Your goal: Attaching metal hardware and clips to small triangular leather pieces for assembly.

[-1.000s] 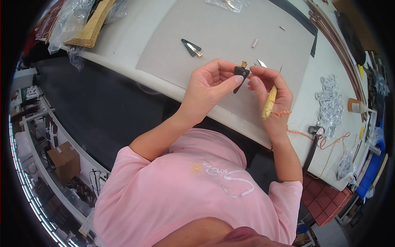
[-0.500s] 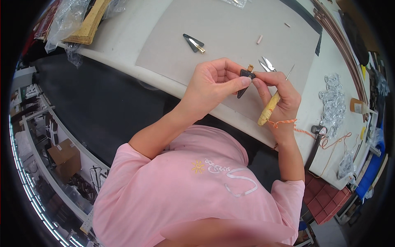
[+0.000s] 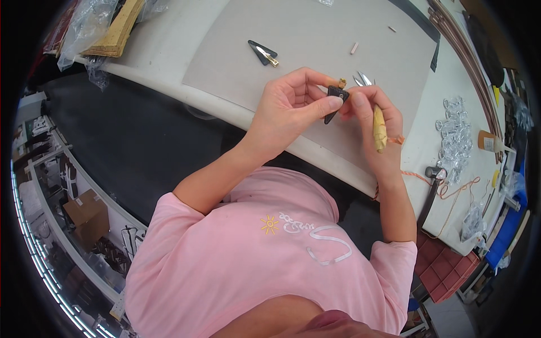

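My left hand (image 3: 283, 112) pinches a small black triangular hair clip (image 3: 333, 114) between thumb and fingers, its pointed end toward me and a brassy metal end (image 3: 342, 83) sticking out at the far side. Beside it, my right hand (image 3: 385, 114) has thumb and forefinger closed at the clip's right edge; what the fingertips pinch is too small to make out. A yellow-wrapped awl (image 3: 380, 133) is tucked in that hand, its metal point hidden now. Just beyond the right fingers show the blades of scissors (image 3: 363, 79), partly covered. Another black triangular clip (image 3: 262, 53) with a gold-and-silver metal part lies farther left.
A grey sheet (image 3: 225, 73) covers much of the white table (image 3: 152, 62). Two small pale pieces, one a short stick (image 3: 354, 48), lie on it. To the right are clear-wrapped rings (image 3: 454, 132), a hammer (image 3: 433, 186), orange cord (image 3: 451, 194) and a glue bottle (image 3: 489, 141).
The awl has turned in my right hand, its handle now steeper and its point out of sight. Both hands have shifted slightly away from me, and the clip has tilted a little.
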The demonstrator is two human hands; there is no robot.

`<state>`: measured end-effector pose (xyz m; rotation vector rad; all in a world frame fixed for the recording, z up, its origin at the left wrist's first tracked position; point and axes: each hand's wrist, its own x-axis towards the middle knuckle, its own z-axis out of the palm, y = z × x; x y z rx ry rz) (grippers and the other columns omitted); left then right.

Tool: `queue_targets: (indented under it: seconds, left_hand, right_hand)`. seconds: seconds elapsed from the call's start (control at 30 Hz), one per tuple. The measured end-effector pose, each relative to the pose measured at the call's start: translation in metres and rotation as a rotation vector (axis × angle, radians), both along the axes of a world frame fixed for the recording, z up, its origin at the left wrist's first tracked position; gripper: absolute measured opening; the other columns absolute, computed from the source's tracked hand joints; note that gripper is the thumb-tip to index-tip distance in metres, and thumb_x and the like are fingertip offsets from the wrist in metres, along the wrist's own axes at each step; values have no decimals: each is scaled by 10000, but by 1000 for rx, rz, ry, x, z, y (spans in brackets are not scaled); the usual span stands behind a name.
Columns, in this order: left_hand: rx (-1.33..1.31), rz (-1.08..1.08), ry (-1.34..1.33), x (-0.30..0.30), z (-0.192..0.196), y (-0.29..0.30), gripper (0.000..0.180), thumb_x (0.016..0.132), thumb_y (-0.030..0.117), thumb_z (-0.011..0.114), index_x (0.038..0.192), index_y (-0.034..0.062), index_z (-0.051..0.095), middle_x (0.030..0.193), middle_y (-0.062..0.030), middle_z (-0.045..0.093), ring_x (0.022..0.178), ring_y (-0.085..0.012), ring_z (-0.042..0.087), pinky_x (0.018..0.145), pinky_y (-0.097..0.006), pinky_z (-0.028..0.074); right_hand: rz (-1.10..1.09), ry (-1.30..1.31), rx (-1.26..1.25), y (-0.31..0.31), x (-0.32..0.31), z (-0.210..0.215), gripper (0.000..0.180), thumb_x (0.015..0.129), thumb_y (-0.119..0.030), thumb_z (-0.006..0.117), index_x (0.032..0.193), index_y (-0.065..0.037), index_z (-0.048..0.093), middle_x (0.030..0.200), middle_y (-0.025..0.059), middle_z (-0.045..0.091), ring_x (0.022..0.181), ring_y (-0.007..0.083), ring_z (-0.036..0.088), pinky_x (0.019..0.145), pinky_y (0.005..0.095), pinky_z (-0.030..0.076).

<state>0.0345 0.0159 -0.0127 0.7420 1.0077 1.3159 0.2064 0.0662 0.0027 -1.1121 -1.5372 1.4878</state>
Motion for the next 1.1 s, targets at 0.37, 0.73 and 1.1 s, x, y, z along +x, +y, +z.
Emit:
queue_targets:
  seconds: [0.37,0.73,1.1]
  left_hand:
    - [66,-23,99,-2,-8,2,154,954,54,677,1083,-29,684,975,-54,696,864,-87,654,760,-244,562]
    - [48,-26,47,2,2,6,157,950,73,683,1072,-24,670,955,-68,699,822,-105,679,739,-244,567]
    - [-114,-172,-13,0,11,0,242,917,96,730,1117,-27,669,938,-87,721,790,-132,705,738,-255,581]
  right_hand:
    - [113,-170,14,7,8,1,166,979,-158,674,896,-24,623,671,-43,510,623,37,437,562,222,348]
    - [79,-82,-70,9,3,7,185,991,-185,661,910,-21,633,714,-30,554,631,44,494,582,218,421]
    - [45,-55,-107,14,7,14,247,1005,-262,638,1027,-36,736,789,-2,647,695,40,554,605,208,448]
